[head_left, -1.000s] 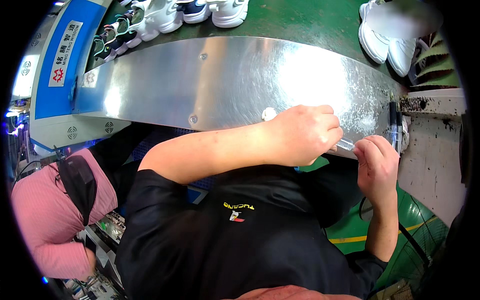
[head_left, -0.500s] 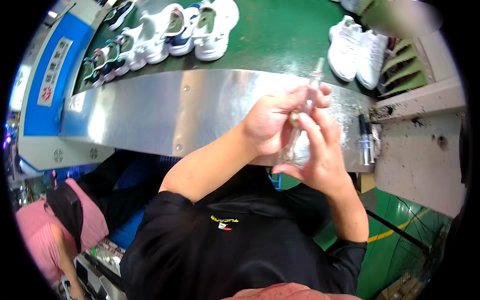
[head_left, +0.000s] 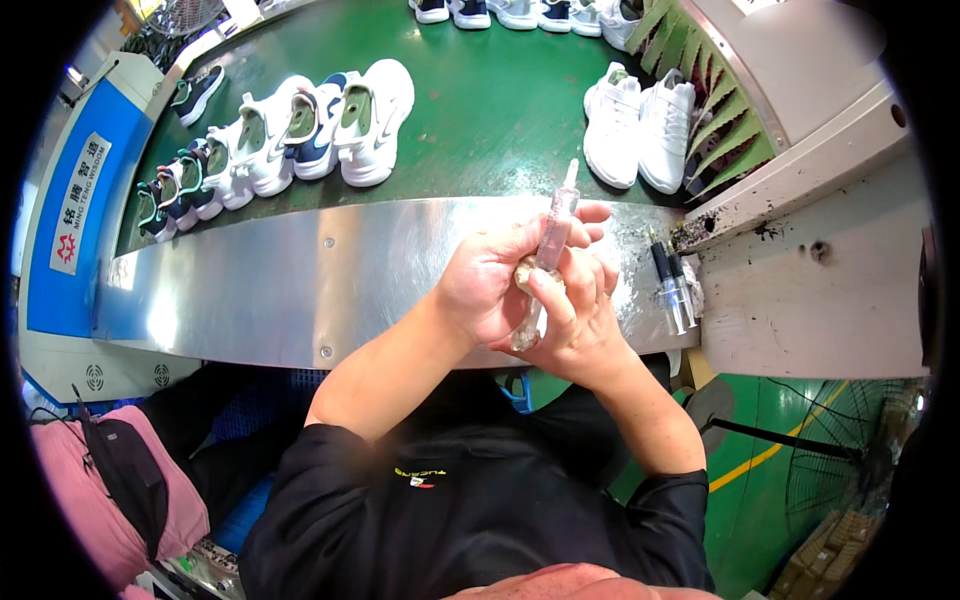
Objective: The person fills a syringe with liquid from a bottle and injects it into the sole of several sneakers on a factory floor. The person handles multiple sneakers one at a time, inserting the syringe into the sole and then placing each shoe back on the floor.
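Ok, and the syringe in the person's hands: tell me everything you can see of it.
The syringe looks like clear plastic: a slim tube with a narrower, pale tip. It is held at a slant above the metal ledge, tip pointing away from the person and slightly right, rear end toward the body. The left hand grips the tube; the right hand is at the rear part. A pale lump sits beside it. The contents cannot be made out.
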The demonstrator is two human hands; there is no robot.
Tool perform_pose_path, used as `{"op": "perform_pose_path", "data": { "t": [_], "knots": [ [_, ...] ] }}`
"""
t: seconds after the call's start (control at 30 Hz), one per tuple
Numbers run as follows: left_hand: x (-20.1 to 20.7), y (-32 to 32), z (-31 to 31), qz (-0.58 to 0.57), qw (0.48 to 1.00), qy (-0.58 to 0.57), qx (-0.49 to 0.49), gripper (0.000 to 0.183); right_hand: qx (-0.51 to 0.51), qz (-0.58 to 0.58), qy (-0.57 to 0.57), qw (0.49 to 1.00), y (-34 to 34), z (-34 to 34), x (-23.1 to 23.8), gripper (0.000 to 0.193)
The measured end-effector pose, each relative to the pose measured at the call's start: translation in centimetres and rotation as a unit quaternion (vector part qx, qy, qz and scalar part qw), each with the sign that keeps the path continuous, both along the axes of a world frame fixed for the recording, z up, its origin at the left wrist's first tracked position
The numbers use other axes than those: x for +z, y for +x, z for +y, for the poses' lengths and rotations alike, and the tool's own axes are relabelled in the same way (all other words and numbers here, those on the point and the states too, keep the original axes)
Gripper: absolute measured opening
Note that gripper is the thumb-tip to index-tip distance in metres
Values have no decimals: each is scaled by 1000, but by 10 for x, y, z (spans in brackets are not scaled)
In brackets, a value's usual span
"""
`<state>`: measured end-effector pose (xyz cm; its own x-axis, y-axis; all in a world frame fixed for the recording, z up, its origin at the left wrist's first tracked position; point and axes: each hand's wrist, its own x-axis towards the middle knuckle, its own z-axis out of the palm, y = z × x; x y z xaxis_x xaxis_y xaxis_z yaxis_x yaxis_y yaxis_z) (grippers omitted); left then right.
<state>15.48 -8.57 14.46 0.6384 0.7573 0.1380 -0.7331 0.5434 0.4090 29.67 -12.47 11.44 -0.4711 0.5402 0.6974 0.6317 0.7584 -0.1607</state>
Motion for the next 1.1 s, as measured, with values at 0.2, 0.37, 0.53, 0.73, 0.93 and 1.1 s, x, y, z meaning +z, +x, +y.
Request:
{"op": "perform_pose_path", "data": {
  "t": [0.2,0.37,0.53,0.73,0.93,1.1],
  "knots": [
    [8,-24,19,304,858,315,269,68,-60,-92,66,992,14,4,6,65],
    [54,-27,48,491,499,590,403,45,-73,-140,74,985,20,1,12,64],
    [79,-45,77,399,422,598,553,29,-71,-89,50,992,23,-2,11,71],
    [32,-161,135,414,685,236,551,23,-110,-116,104,982,43,-1,18,61],
    [-121,-177,127,646,556,150,501,85,-122,-94,167,974,50,3,25,56],
    [-106,-145,139,596,649,146,450,84,-132,-93,168,972,57,-3,31,59]
  ]
}}
